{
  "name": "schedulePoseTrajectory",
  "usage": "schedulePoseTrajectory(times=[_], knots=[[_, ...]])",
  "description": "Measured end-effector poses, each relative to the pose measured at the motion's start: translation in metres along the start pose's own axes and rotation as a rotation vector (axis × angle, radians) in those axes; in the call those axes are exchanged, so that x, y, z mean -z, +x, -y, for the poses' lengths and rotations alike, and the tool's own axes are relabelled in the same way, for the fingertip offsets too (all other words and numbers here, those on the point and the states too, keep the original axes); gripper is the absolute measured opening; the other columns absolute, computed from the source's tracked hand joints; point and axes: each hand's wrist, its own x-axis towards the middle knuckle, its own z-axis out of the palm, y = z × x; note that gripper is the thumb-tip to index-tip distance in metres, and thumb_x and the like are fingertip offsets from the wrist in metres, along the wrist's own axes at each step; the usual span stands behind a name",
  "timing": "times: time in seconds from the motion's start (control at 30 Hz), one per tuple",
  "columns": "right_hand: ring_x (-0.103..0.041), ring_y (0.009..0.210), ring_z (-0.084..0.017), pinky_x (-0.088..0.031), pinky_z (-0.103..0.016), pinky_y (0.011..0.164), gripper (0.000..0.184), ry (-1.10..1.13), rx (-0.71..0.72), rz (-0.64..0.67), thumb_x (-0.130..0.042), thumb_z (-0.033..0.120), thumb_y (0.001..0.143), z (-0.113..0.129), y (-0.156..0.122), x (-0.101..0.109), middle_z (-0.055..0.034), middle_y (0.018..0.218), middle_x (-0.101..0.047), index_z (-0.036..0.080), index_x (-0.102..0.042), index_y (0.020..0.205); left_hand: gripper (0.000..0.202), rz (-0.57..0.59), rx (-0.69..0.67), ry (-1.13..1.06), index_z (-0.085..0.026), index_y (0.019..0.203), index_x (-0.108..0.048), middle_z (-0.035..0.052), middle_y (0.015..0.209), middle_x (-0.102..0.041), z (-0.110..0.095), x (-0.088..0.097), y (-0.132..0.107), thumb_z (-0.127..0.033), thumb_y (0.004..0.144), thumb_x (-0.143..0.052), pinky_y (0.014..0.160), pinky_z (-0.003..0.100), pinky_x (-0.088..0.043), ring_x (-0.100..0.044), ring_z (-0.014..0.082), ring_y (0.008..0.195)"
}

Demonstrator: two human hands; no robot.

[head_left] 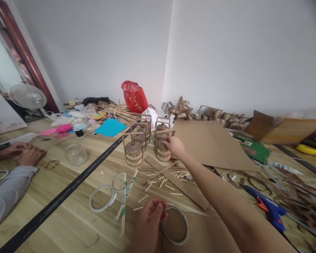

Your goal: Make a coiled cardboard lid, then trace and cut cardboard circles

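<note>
My right hand reaches forward, its thumb and fingertips pinched at the lid of a small round bamboo basket. The pinched part is hidden by the fingers. Beside that basket stands a similar handled basket with a knobbed lid, and more are lined up behind the two. Close to me, my left hand is closed with thumb and fingers together; I cannot make out anything in them. A thin tape roll lies against its right side. Short wooden sticks are scattered between my hands, around a flat brown strip.
Left of centre lie a tape roll and paper-wrapped chopsticks. Another person's hands rest near a glass jar. A blue glue gun and brown strips lie right. Cardboard and a red bag are behind.
</note>
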Motion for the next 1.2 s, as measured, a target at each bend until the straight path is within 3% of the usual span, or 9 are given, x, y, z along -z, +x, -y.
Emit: schedulePoseTrajectory(times=[0.43, 0.67, 0.83, 1.0, 1.2], knots=[[-0.068, 0.097, -0.021, -0.059, -0.04, 0.084, 0.025, 0.07, 0.038, -0.032, -0.062, 0.032, 0.1, -0.003, -0.003, -0.001, -0.0079, 0.116, -0.067, 0.015, -0.064, 0.118, 0.052, 0.005, 0.004, 0.006, -0.016, 0.072, -0.073, 0.0063, 0.072, -0.071, 0.002, 0.0, 0.001, -0.066, 0.063, -0.082, 0.061, 0.026, -0.048, -0.061, 0.0159, 0.062], [-0.068, 0.092, -0.02, -0.059, -0.038, 0.081, 0.024, 0.008, 0.03, -0.194, -0.061, 0.034, 0.101, -0.026, -0.004, 0.032, -0.0068, 0.111, -0.068, 0.015, -0.065, 0.114, 0.052, -0.004, -0.01, -0.002, -0.016, 0.075, -0.074, 0.0067, 0.074, -0.072, 0.0, 0.0, -0.001, -0.067, 0.064, -0.081, 0.06, 0.026, -0.049, -0.062, 0.016, 0.061], [-0.062, 0.112, -0.026, -0.054, -0.047, 0.094, 0.028, -0.082, 0.159, -0.328, -0.061, 0.031, 0.1, -0.031, 0.002, 0.052, -0.01, 0.127, -0.062, 0.017, -0.061, 0.124, 0.054, -0.005, -0.015, 0.003, -0.017, 0.075, -0.074, 0.0071, 0.073, -0.072, 0.0, -0.002, -0.003, -0.069, 0.063, -0.081, 0.061, 0.028, -0.05, -0.062, 0.0167, 0.062], [-0.059, 0.118, -0.027, -0.051, -0.05, 0.099, 0.029, -0.169, 0.351, -0.243, -0.063, 0.028, 0.099, -0.017, 0.01, 0.047, -0.0098, 0.132, -0.06, 0.019, -0.062, 0.126, 0.055, -0.004, -0.025, 0.016, -0.017, 0.075, -0.074, 0.0062, 0.073, -0.072, 0.001, -0.001, -0.002, -0.071, 0.063, -0.079, 0.061, 0.027, -0.05, -0.061, 0.0167, 0.062], [-0.063, 0.111, -0.025, -0.053, -0.048, 0.096, 0.023, -0.228, 0.375, -0.185, -0.063, 0.03, 0.099, -0.003, 0.013, 0.052, -0.0089, 0.123, -0.064, 0.016, -0.065, 0.118, 0.046, 0.011, -0.023, 0.054, -0.019, 0.074, -0.072, 0.0058, 0.073, -0.072, -0.001, 0.001, -0.001, -0.063, 0.066, -0.08, 0.062, 0.029, -0.05, -0.063, 0.0184, 0.062]])
